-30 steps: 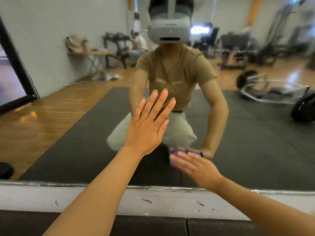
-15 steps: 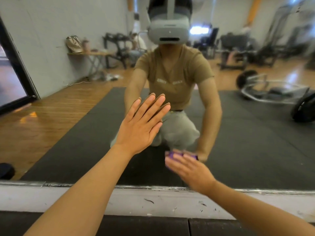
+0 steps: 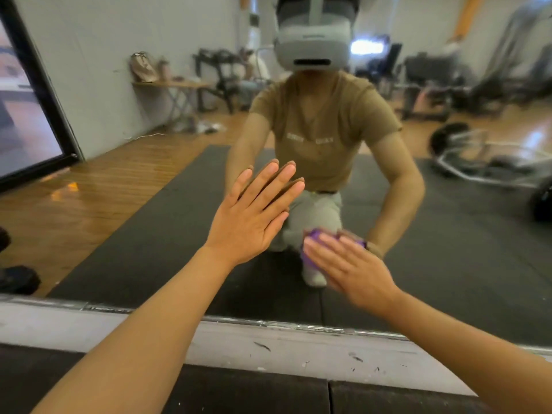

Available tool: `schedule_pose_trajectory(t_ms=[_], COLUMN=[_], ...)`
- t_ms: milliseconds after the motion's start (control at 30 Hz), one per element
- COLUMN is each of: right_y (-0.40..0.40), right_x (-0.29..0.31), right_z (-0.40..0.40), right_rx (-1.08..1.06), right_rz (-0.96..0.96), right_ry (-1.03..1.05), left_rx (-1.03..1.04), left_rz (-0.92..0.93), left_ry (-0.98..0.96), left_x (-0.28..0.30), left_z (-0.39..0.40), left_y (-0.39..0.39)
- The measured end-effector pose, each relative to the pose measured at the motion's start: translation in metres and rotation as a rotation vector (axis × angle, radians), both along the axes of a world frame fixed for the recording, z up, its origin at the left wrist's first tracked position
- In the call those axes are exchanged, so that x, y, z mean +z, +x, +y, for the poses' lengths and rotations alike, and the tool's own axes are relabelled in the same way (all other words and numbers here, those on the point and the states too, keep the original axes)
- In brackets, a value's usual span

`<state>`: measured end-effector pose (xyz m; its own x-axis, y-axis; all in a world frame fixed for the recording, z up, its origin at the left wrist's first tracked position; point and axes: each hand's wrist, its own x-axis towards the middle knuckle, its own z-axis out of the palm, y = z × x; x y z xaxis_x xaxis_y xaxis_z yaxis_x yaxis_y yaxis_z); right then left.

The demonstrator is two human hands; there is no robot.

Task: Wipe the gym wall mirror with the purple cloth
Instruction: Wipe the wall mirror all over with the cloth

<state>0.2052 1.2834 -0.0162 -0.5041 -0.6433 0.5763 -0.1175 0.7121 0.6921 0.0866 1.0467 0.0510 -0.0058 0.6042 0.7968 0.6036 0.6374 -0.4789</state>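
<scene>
From the head view, we judge the wipe goes best if we keep the right hand [image 3: 355, 271] flat, pressing the purple cloth [image 3: 310, 252] evenly against the mirror [image 3: 149, 234], and overlap each stroke along its bottom edge. The right hand's fingers lie straight over the cloth, pinning it rather than gripping it. Our left hand [image 3: 254, 216] is open, palm flat on the glass, holding nothing. The cloth sits low on the mirror, just right of the left hand.
</scene>
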Motion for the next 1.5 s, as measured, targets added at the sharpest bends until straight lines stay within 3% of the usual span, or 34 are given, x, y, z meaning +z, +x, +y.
schedule_pose_trajectory(t_ms=[167, 333, 433, 633, 767, 867, 1000, 1133, 1267, 1367, 1500], right_y=[-0.015, -0.025, -0.035, -0.025, -0.015, -0.014, -0.034, -0.043, -0.049, -0.053, -0.037], right_x=[0.082, 0.068, 0.015, -0.129, -0.155, -0.130, -0.030, 0.062, 0.052, -0.013, -0.119], right_z=[-0.018, -0.034, -0.048, -0.055, -0.056, -0.055, -0.070, -0.090, -0.107, -0.113, -0.101], right_rx=[0.056, 0.077, 0.078, -0.074, -0.156, -0.118, -0.016, -0.003, 0.012, -0.009, -0.130], right_rz=[0.215, 0.292, 0.244, -0.181, -0.329, -0.202, 0.092, 0.230, 0.288, 0.162, -0.206], right_ry=[-0.397, -0.543, -0.436, 0.153, 0.233, 0.218, -0.107, -0.384, -0.583, -0.448, 0.065], left_rx=[0.024, 0.119, 0.134, 0.081, 0.086, 0.078, 0.072, 0.051, 0.045, 0.090, 0.096], left_rz=[-0.118, -0.325, -0.345, -0.404, -0.471, -0.490, -0.488, -0.487, -0.476, -0.450, -0.450], left_ry=[0.133, 0.308, 0.329, 0.427, 0.450, 0.429, 0.422, 0.411, 0.409, 0.439, 0.438], left_x=[-0.008, -0.026, -0.040, -0.071, -0.106, -0.121, -0.118, -0.119, -0.119, -0.119, -0.120], left_z=[-0.017, -0.041, -0.054, -0.066, -0.073, -0.078, -0.081, -0.084, -0.087, -0.093, -0.100], left_y=[0.005, 0.007, -0.001, -0.009, -0.006, -0.005, -0.008, -0.010, -0.011, -0.013, -0.016])
